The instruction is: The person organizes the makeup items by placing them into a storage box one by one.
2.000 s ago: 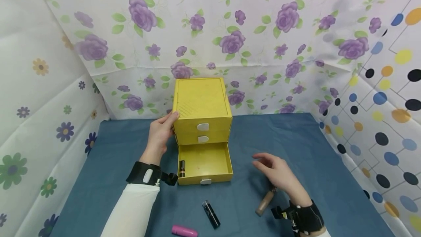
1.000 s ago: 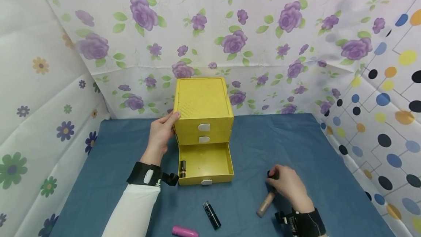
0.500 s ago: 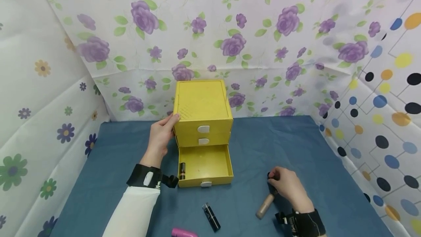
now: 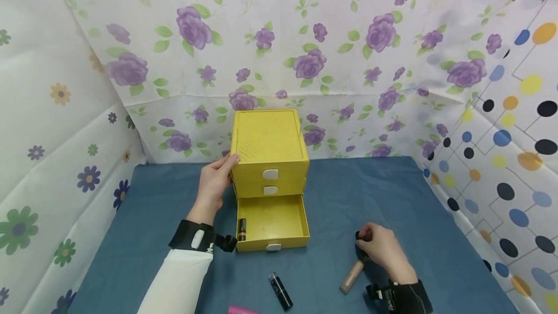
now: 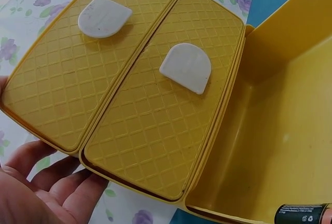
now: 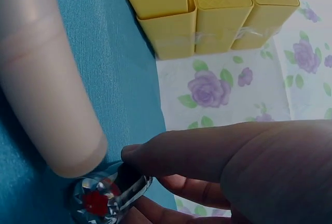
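Observation:
My left hand [image 4: 213, 183] grips the left side of a yellow drawer unit [image 4: 270, 134], thumb over the top edge, fingers along the side. Its lowest drawer [image 4: 279, 217] is pulled out, with a small black-and-copper cylinder [image 5: 301, 214] lying at its left wall. The two upper drawers, with white pulls [image 5: 188, 67], are pushed in. To the right of the unit, my right hand [image 4: 383, 248] pinches a dark tube [image 6: 98, 202] between thumb and fingers, low over the cloth. This tube has a clear faceted end showing red. Right beside it lies a beige tube [image 4: 351, 277].
A black tube with a clear end [image 4: 280, 290] lies in front of the drawer. Part of a pink tube [image 4: 241, 310] shows at the bottom edge. Blue cloth [image 4: 174, 197] covers the table, and a flowered sheet [image 4: 183, 86] hangs behind the unit.
My right hand has come down from a loose pose above the cloth and taken hold of the dark tube. My left hand and the drawer unit have stayed put.

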Demonstrator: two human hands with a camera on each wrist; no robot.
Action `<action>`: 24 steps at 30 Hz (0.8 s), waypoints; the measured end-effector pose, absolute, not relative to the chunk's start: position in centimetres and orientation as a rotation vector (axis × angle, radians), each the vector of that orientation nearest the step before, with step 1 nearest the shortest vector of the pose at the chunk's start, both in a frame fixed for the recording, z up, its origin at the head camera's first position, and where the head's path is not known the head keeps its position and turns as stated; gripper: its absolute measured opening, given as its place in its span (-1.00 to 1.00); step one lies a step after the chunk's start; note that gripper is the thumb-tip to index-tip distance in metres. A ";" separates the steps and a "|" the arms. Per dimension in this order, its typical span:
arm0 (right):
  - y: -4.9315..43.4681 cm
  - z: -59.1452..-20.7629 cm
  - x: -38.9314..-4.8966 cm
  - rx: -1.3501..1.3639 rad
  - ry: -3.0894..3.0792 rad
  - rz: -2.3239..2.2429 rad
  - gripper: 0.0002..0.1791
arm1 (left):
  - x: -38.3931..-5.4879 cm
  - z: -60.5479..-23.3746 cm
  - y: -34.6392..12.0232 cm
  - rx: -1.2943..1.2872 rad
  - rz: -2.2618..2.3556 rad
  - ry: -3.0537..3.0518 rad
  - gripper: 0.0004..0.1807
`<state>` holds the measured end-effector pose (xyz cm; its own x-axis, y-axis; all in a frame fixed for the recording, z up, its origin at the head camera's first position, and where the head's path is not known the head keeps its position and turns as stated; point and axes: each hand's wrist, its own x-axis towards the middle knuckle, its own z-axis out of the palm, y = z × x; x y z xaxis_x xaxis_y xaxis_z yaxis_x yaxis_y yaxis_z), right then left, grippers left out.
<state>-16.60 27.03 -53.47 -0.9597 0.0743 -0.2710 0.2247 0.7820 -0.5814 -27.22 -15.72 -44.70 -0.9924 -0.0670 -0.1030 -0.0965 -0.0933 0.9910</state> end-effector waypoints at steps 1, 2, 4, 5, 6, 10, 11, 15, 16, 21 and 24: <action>27.1 -53.5 -16.7 0.246 2.731 -0.942 -0.84 | -27.3 -44.7 -15.7 -0.192 2.300 2.104 -0.27; 27.1 -53.5 -16.8 0.258 2.725 -0.946 -0.82 | -27.2 -44.7 -15.7 -0.193 2.300 2.106 -0.27; 27.2 -53.5 -17.0 0.265 2.722 -0.945 -0.78 | -27.3 -44.7 -15.8 -0.197 2.298 2.109 -0.27; 27.2 -53.4 -17.1 0.273 2.723 -0.947 -0.76 | -27.3 -44.7 -15.8 -0.200 2.296 2.111 -0.27; 27.2 -53.4 -17.2 0.277 2.728 -0.949 -0.74 | -27.3 -44.7 -15.8 -0.203 2.294 2.114 -0.26; 27.0 -53.3 -17.5 0.289 2.762 -0.945 -0.67 | -27.5 -44.8 -15.7 -0.207 2.295 2.116 -0.27; 26.9 -53.2 -17.5 0.292 2.766 -0.951 -0.65 | -27.5 -44.9 -15.7 -0.208 2.297 2.116 -0.27; 26.4 -53.1 -17.6 0.296 2.773 -0.996 -0.62 | -27.5 -44.9 -15.7 -0.211 2.303 2.112 -0.27; 26.2 -53.1 -17.6 0.294 2.776 -1.001 -0.62 | -27.5 -45.0 -15.7 -0.211 2.304 2.111 -0.26; 25.5 -53.1 -17.7 0.291 2.808 -0.977 -0.61 | -27.5 -45.0 -15.7 -0.207 2.304 2.111 -0.26; 25.0 -53.0 -17.8 0.280 2.817 -0.981 -0.60 | -27.6 -45.0 -15.7 -0.204 2.307 2.115 -0.27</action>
